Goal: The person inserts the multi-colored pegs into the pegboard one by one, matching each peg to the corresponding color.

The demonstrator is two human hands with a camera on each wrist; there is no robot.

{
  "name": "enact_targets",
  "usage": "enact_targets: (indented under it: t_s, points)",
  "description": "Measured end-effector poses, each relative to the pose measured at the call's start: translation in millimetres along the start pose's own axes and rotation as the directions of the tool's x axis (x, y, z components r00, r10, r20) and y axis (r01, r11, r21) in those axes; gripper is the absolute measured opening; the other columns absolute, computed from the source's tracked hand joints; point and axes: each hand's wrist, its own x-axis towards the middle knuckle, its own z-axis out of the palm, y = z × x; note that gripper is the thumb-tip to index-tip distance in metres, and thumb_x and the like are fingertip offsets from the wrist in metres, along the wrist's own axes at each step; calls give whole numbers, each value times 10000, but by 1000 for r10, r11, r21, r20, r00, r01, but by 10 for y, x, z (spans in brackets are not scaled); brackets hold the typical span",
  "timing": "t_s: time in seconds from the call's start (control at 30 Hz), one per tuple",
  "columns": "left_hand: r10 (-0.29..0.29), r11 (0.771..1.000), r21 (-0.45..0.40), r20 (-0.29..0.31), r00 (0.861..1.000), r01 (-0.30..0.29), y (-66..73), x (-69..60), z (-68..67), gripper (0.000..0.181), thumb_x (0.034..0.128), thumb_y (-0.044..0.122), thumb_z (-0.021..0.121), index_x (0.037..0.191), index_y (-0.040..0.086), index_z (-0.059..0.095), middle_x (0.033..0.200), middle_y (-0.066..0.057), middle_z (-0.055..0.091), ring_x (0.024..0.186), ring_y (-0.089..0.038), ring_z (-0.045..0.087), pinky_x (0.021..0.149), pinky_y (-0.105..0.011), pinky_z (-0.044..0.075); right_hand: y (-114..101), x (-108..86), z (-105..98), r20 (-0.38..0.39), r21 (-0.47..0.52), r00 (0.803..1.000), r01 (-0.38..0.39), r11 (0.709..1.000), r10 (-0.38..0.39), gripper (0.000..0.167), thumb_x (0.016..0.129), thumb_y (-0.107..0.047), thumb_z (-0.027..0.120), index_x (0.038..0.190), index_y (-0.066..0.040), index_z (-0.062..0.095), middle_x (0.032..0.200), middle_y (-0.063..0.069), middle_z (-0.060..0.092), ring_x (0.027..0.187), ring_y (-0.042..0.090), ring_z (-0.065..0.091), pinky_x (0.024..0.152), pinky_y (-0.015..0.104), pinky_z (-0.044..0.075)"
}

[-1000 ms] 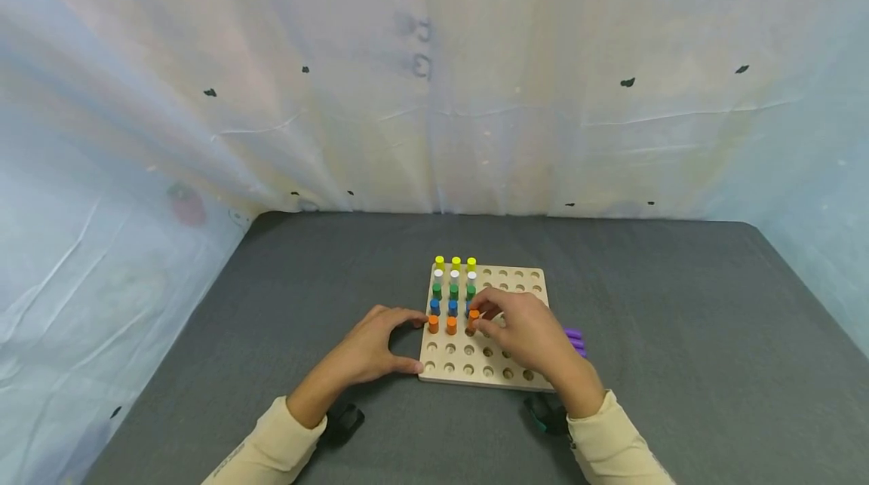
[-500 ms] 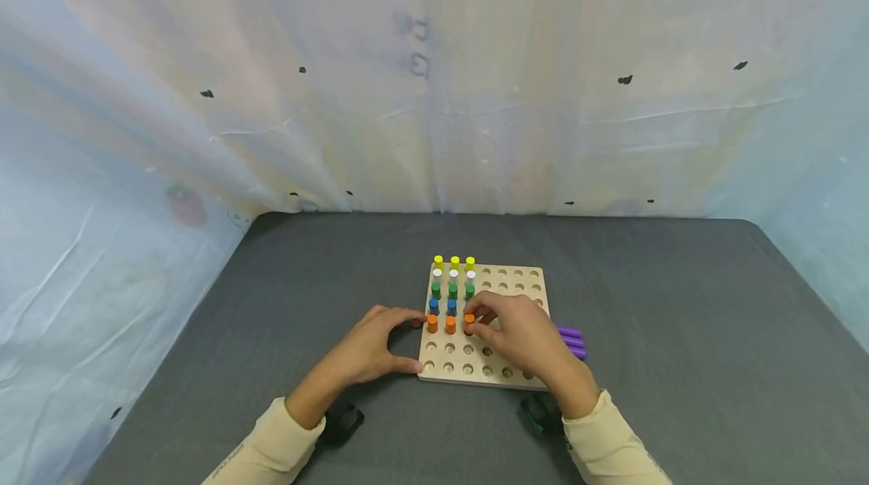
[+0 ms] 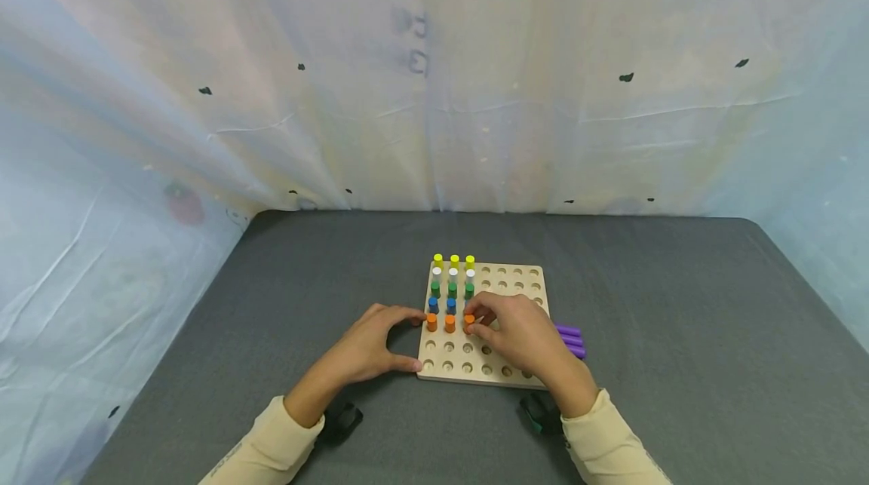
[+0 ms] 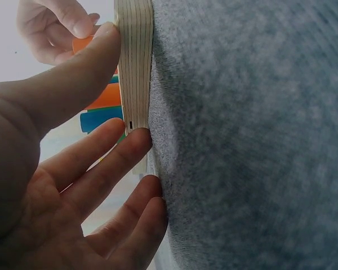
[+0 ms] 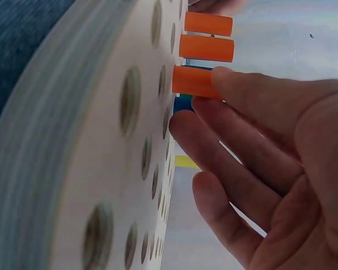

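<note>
A pale wooden pegboard [image 3: 458,358] lies on the grey table, turned slightly. My right hand [image 3: 521,330] pinches an orange peg [image 5: 192,81] between thumb and fingers; the peg stands upright in the third hole of its row. Two more orange pegs [image 3: 440,323] stand to its left. Behind come rows of blue pegs [image 3: 442,306], green pegs [image 3: 452,290], white pegs [image 3: 452,274] and yellow pegs [image 3: 454,261]; the right hand partly covers the third blue one. My left hand [image 3: 366,343] touches the board's left edge with spread fingers and thumb.
Several purple pegs [image 3: 572,342] lie on the table just right of the board, partly behind the right hand. Bare holes fill the board's right side and two near rows. A pale curtain [image 3: 502,78] hangs behind the grey table [image 3: 326,266].
My right hand has moved slightly left and down with the orange peg, which now stands lower, in line with the two others. The left hand has stayed at the board's edge.
</note>
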Motion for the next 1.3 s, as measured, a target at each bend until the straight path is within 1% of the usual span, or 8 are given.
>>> enact_targets:
  t_s: [0.17, 0.37, 0.5, 0.7, 0.87, 0.93, 1.1, 1.3]
  points:
    - [6, 1000, -6, -3, 1000, -6, 8, 7, 20, 695, 700, 332, 908, 1325, 224, 624, 1254, 66, 670, 1168, -171, 512, 1016, -488, 432, 18, -32, -23, 12, -3, 1000, 14, 1000, -14, 160, 857, -237, 790, 1007, -251, 736, 856, -130, 741, 792, 36, 670, 756, 352, 513]
    - [14, 1000, -7, -7, 1000, -14, 11, 4, 35, 695, 700, 320, 909, 1326, 215, 625, 1260, 57, 670, 1175, -180, 514, 1026, -485, 429, 97, -164, -149, 17, 27, 1000, 12, 1000, -13, 205, 883, -223, 764, 1085, -249, 739, 989, -102, 752, 841, 64, 688, 724, 342, 522]
    - [4, 1000, -10, -7, 1000, -4, 23, 0, 33, 695, 700, 315, 909, 1326, 213, 625, 1263, 59, 669, 1183, -181, 513, 1029, -485, 428, 277, -274, -296, 2, 23, 1000, 5, 1000, -5, 210, 889, -210, 756, 1097, -223, 734, 1031, -80, 748, 872, 98, 695, 693, 319, 507]
    - [-10, 1000, -9, -14, 1000, 10, 32, -3, 28, 690, 697, 309, 912, 1320, 217, 629, 1260, 70, 668, 1175, -170, 512, 1018, -475, 433, 618, -406, -511, -17, -15, 1000, -10, 1000, 10, 237, 877, -185, 762, 1111, -187, 731, 975, -64, 750, 861, 125, 689, 666, 301, 484]
    - [-17, 1000, -11, -13, 1000, 17, 20, 7, 37, 693, 695, 322, 913, 1319, 223, 629, 1251, 75, 665, 1187, -173, 509, 1017, -478, 434, 826, -468, -584, -35, -44, 999, -33, 998, 31, 249, 849, -182, 789, 1090, -195, 731, 952, -69, 743, 879, 142, 687, 716, 364, 502]
    - [-21, 1000, -11, -13, 1000, 21, 17, 11, 40, 694, 694, 324, 914, 1319, 224, 630, 1250, 75, 664, 1192, -176, 509, 1020, -480, 434, 870, -470, -601, -25, -46, 999, -33, 998, 32, 265, 842, -198, 798, 1098, -198, 727, 971, -68, 740, 908, 159, 686, 765, 412, 517]
    - [-25, 1000, -4, -7, 1000, 25, 24, 14, 42, 694, 697, 327, 912, 1321, 223, 627, 1252, 77, 663, 1192, -174, 507, 1018, -478, 433, 936, -486, -636, 49, -33, 999, -4, 999, 6, 345, 791, -247, 842, 1110, -196, 721, 1036, -46, 736, 994, 200, 683, 877, 488, 516]
    - [-26, 1000, -13, 9, 1000, 26, 18, 16, 43, 691, 703, 336, 906, 1322, 211, 625, 1260, 65, 660, 1223, -189, 498, 1035, -489, 418, 975, -490, -626, 100, -53, 995, 9, 999, -4, 375, 756, -220, 866, 1098, -176, 721, 1078, -1, 734, 1010, 218, 671, 891, 502, 513]
